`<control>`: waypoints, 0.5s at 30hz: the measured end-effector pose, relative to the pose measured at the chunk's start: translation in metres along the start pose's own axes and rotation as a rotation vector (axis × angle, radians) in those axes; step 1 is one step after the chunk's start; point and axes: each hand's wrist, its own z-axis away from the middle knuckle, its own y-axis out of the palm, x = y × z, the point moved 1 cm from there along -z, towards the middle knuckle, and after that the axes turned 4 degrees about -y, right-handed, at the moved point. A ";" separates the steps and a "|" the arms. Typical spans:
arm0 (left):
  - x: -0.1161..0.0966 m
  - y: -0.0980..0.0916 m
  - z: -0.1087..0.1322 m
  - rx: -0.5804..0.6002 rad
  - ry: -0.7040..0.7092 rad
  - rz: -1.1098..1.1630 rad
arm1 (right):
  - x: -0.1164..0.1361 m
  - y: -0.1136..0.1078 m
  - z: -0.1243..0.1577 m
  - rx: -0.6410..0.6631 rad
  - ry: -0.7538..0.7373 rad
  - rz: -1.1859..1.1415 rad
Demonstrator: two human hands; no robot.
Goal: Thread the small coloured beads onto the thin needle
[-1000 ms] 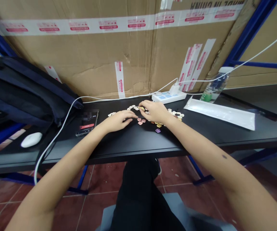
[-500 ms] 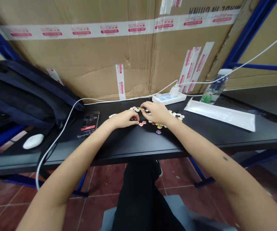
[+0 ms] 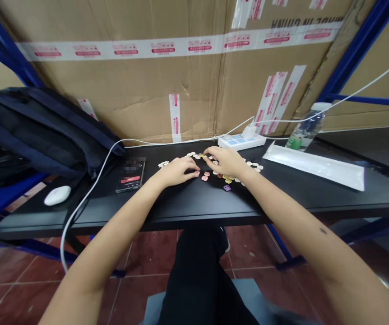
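My left hand [image 3: 181,171] rests low over the black table, its thumb and fingertips drawn close together. Whatever may be between them is too small to make out. Just right of those fingertips lie pink buttons [image 3: 205,178]. My right hand [image 3: 227,161] is bent over the pile, and its thumb and forefinger close on a small yellow button [image 3: 202,156]. White buttons [image 3: 191,154] lie in a row behind both hands. Under and beside my right wrist are yellow buttons [image 3: 229,180], white ones and a purple button [image 3: 227,188]. My right hand hides part of the pile.
A phone [image 3: 131,176], a white mouse-shaped object [image 3: 57,195] and a dark backpack [image 3: 55,131] are on the left. Behind stands a power strip [image 3: 242,141] with a white cable. A bottle [image 3: 306,128] and a white flat packet [image 3: 316,166] lie right.
The view has shifted slightly, so everything sits a little further right. My left fingertips have drawn back a little from the pink buttons. My right hand stays at the yellow button.
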 end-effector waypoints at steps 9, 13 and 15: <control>0.001 0.005 -0.001 -0.118 -0.066 0.121 | 0.004 0.001 0.000 0.023 0.013 -0.014; 0.009 0.006 -0.001 -0.251 -0.171 0.226 | 0.006 -0.002 -0.001 0.039 0.053 -0.022; 0.012 0.008 -0.001 -0.310 -0.212 0.297 | 0.006 -0.002 -0.001 0.040 0.050 -0.026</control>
